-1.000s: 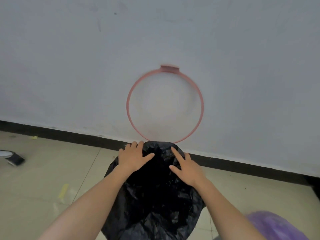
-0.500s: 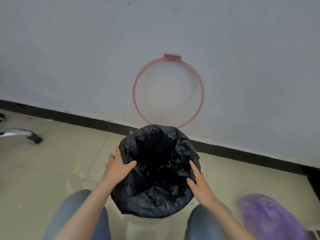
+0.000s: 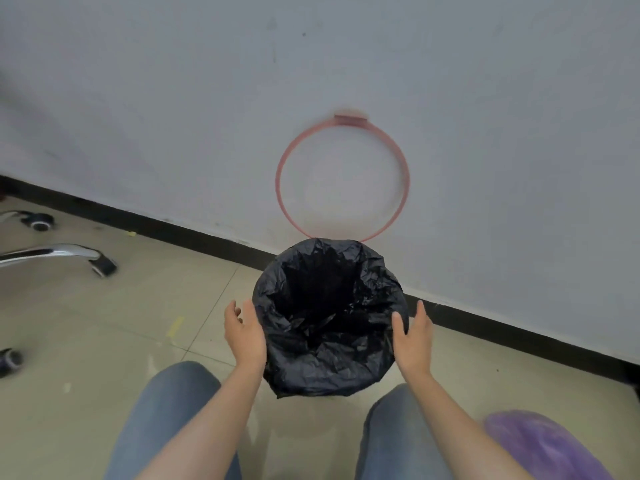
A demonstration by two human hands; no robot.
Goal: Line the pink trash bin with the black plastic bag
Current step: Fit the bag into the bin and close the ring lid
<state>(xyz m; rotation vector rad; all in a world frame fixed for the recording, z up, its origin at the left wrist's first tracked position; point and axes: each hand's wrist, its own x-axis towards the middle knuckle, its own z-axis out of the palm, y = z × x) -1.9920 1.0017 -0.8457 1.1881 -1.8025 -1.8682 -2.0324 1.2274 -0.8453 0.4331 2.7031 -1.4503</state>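
The black plastic bag (image 3: 329,327) is spread over a round bin on the floor near the wall, folded down over the rim so that the bin's pink body is hidden. Its mouth gapes open. My left hand (image 3: 244,336) is at the bag's left side, fingers apart, palm toward it. My right hand (image 3: 414,337) is at the right side, thumb against the bag. Neither hand grips anything. A pink ring (image 3: 341,178) leans upright against the wall just behind the bin.
Chrome chair legs with castors (image 3: 62,256) lie on the tiled floor to the left. A purple bag (image 3: 540,448) sits at the lower right. My knees in blue jeans (image 3: 169,410) flank the bin. A black skirting board (image 3: 156,225) runs along the wall.
My hands went from pressing into the bag's mouth to its outer sides, then came off it and spread. The view pulled back, showing my knees.
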